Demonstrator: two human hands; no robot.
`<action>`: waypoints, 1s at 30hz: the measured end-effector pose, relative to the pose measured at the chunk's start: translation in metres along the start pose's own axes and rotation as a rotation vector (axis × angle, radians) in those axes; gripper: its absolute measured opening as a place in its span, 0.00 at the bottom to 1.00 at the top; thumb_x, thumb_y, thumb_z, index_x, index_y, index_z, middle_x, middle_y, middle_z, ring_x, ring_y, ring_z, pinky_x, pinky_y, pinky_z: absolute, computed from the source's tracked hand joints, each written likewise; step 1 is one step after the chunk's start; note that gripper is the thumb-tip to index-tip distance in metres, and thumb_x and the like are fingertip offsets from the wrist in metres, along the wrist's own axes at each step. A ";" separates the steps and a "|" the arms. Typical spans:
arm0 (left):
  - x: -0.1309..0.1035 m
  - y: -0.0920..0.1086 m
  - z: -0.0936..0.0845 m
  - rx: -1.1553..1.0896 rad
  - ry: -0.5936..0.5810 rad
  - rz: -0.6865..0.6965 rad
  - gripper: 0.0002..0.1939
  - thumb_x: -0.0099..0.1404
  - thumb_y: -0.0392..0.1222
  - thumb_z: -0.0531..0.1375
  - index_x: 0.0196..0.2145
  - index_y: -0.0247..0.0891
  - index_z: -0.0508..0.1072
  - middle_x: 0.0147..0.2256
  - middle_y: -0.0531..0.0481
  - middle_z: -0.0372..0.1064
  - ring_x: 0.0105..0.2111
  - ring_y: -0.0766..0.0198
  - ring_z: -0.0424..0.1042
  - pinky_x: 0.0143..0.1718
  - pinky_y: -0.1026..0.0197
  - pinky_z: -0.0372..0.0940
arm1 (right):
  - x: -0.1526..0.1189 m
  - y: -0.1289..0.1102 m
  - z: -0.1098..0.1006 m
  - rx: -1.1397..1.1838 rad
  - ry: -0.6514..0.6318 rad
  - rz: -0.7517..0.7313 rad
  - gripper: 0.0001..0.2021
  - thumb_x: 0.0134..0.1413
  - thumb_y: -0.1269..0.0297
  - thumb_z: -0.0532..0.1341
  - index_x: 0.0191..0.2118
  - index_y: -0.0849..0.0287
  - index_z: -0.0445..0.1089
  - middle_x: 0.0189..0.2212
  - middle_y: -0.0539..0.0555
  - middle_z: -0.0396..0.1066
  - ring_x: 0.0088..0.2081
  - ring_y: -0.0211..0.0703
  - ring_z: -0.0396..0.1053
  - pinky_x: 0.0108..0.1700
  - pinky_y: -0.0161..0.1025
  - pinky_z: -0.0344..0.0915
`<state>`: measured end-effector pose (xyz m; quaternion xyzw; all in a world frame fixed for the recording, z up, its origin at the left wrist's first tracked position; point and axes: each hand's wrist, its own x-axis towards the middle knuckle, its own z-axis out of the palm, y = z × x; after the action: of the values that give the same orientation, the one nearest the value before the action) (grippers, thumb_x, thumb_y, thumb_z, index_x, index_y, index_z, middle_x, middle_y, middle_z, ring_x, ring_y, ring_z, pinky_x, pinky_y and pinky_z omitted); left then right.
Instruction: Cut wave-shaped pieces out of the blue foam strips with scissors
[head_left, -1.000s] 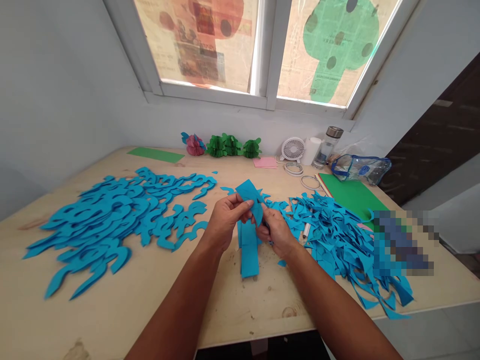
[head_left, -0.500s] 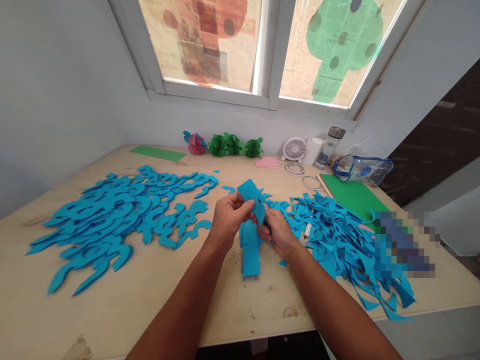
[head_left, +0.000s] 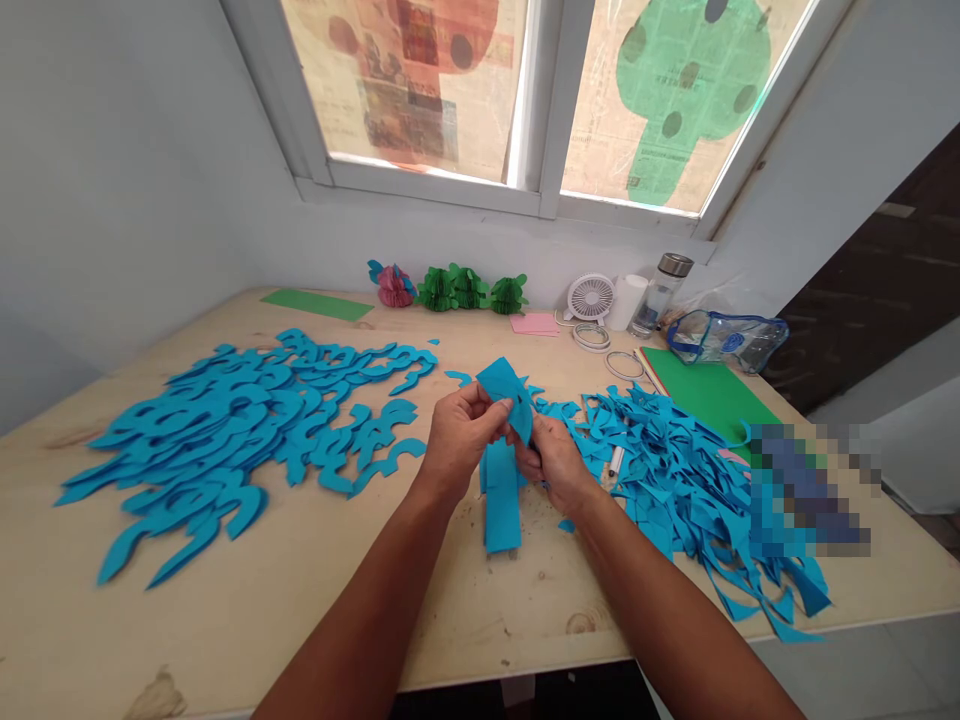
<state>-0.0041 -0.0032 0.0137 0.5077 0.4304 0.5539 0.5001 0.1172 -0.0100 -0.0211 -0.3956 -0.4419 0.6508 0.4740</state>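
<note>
My left hand (head_left: 466, 440) pinches a folded piece of blue paper (head_left: 504, 385) between thumb and fingers, raised above the table. Against the paper's right side, my right hand (head_left: 556, 462) is closed around scissors, of which only a little dark handle shows; the blades are hidden by the paper and fingers. Below both hands lie flat blue paper strips (head_left: 502, 515). To the left spreads a large pile of wavy blue paper cutouts (head_left: 217, 410). Blue paper scraps (head_left: 660, 450) are heaped to the right, with a white marker (head_left: 616, 462) among them.
Along the back stand green paper honeycomb figures (head_left: 465, 288), a pink one (head_left: 394, 285), a small white fan (head_left: 591, 298), a glass bottle (head_left: 660, 295) and a clear pouch (head_left: 727, 340). Green sheets (head_left: 709, 395) lie at right. The table's front edge is near my forearms.
Almost nothing differs. The view has shifted very slightly, and both hands keep hold at nearly the same spot on the blue paper.
</note>
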 end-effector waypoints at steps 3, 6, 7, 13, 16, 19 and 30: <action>0.000 -0.001 0.000 0.000 0.014 0.004 0.09 0.53 0.40 0.61 0.19 0.39 0.66 0.14 0.55 0.64 0.17 0.68 0.63 0.23 0.63 0.57 | 0.000 0.000 0.000 0.003 0.011 0.009 0.26 0.48 0.36 0.59 0.25 0.58 0.62 0.10 0.39 0.46 0.13 0.29 0.39 0.16 0.32 0.36; 0.000 -0.002 0.001 0.000 0.027 0.000 0.09 0.53 0.40 0.61 0.19 0.39 0.65 0.14 0.55 0.64 0.17 0.68 0.62 0.22 0.63 0.57 | 0.000 0.001 0.000 0.006 0.018 0.011 0.26 0.48 0.36 0.59 0.24 0.57 0.61 0.10 0.39 0.46 0.14 0.29 0.39 0.17 0.32 0.36; 0.000 -0.002 0.001 -0.003 0.030 -0.003 0.10 0.53 0.40 0.61 0.19 0.39 0.65 0.14 0.55 0.64 0.17 0.68 0.62 0.22 0.63 0.57 | 0.000 0.001 0.000 0.007 0.013 0.010 0.26 0.48 0.36 0.59 0.24 0.57 0.61 0.10 0.39 0.46 0.14 0.29 0.39 0.17 0.32 0.36; 0.000 0.000 -0.001 -0.035 0.017 -0.013 0.10 0.51 0.39 0.62 0.18 0.39 0.64 0.13 0.57 0.62 0.16 0.68 0.63 0.22 0.63 0.57 | -0.001 -0.003 -0.002 -0.019 -0.028 0.003 0.26 0.45 0.36 0.60 0.24 0.58 0.63 0.10 0.40 0.47 0.13 0.28 0.40 0.17 0.32 0.36; 0.001 0.000 -0.002 -0.026 0.021 -0.010 0.10 0.50 0.39 0.62 0.18 0.40 0.63 0.14 0.57 0.62 0.16 0.68 0.62 0.22 0.63 0.56 | 0.000 -0.005 -0.003 -0.053 -0.035 -0.002 0.26 0.45 0.36 0.61 0.23 0.58 0.63 0.09 0.40 0.47 0.13 0.28 0.41 0.17 0.33 0.37; 0.001 0.001 -0.003 -0.002 0.026 -0.006 0.11 0.50 0.40 0.62 0.18 0.40 0.63 0.14 0.57 0.62 0.16 0.67 0.63 0.22 0.63 0.57 | 0.000 -0.006 -0.003 -0.075 -0.037 -0.010 0.26 0.45 0.36 0.60 0.22 0.58 0.62 0.09 0.40 0.47 0.12 0.28 0.41 0.17 0.33 0.37; 0.002 -0.004 0.000 -0.066 0.022 -0.009 0.10 0.52 0.40 0.62 0.19 0.39 0.65 0.14 0.57 0.62 0.17 0.68 0.62 0.22 0.64 0.56 | -0.001 -0.002 0.003 -0.034 0.033 -0.050 0.27 0.46 0.35 0.59 0.22 0.58 0.62 0.09 0.40 0.47 0.13 0.28 0.40 0.16 0.33 0.36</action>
<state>-0.0036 -0.0012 0.0099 0.4828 0.4196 0.5712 0.5143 0.1151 -0.0112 -0.0184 -0.4031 -0.4549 0.6246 0.4903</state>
